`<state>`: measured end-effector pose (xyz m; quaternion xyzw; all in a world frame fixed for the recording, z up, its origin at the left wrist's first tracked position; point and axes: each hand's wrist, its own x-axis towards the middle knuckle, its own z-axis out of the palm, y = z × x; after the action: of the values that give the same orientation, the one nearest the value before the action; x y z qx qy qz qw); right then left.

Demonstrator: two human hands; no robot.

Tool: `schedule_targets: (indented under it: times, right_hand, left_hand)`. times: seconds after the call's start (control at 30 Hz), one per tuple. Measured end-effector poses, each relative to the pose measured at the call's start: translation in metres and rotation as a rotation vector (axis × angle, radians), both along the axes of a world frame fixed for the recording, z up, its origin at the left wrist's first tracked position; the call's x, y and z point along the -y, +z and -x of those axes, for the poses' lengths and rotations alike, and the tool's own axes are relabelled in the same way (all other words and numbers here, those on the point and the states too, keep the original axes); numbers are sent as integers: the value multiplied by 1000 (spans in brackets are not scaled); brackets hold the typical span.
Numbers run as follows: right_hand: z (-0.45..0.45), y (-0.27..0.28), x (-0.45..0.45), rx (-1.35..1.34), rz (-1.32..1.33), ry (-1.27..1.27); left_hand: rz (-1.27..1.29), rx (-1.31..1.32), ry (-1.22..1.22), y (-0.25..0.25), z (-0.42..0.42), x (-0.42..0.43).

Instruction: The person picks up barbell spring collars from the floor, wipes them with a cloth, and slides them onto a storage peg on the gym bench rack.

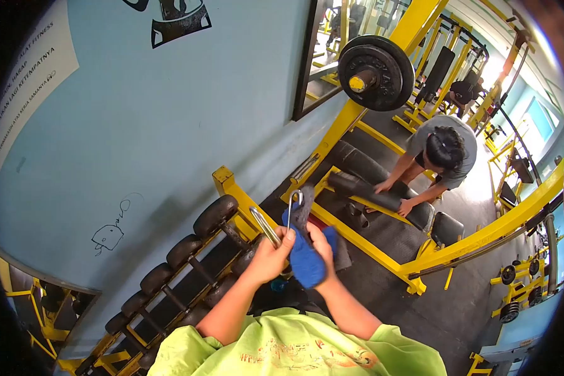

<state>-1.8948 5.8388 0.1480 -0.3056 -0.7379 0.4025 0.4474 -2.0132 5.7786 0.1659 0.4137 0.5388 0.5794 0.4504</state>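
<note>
- what's in your left hand (268, 260)?
- you're pinching steel: thumb and fingers closed about a bar (265, 227), with a hook (296, 197) standing up at the thumb tip. whether they're one piece, i can't tell.
- and your right hand (323, 252)?
- its fingers are closed round a blue cloth (308, 264), bunched in front of you just beside the hook. a gray cloth (306, 210) shows behind it.
- what's near you?
- to your left, dumbbells (215, 214) run along the rack (232, 190), starting at its corner nearest your hands. ahead, another person (454, 150) bends over a bench pad (360, 190), both palms on it, one nearer the end beside a small seat (448, 229).
</note>
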Motion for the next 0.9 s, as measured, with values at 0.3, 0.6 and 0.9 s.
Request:
schedule_targets:
  times: [0.3, 0.6, 0.9]
  right_hand:
    - [22, -6, -10, -199, 327, 26]
    - [24, -30, -51, -464, 1021, 364]
    - [15, -14, -28, -143, 642, 126]
  left_hand:
    - [79, -385, 52, 21, -3, 17]
    - [1, -421, 100, -21, -12, 38]
    - [158, -347, 34, -15, -1, 37]
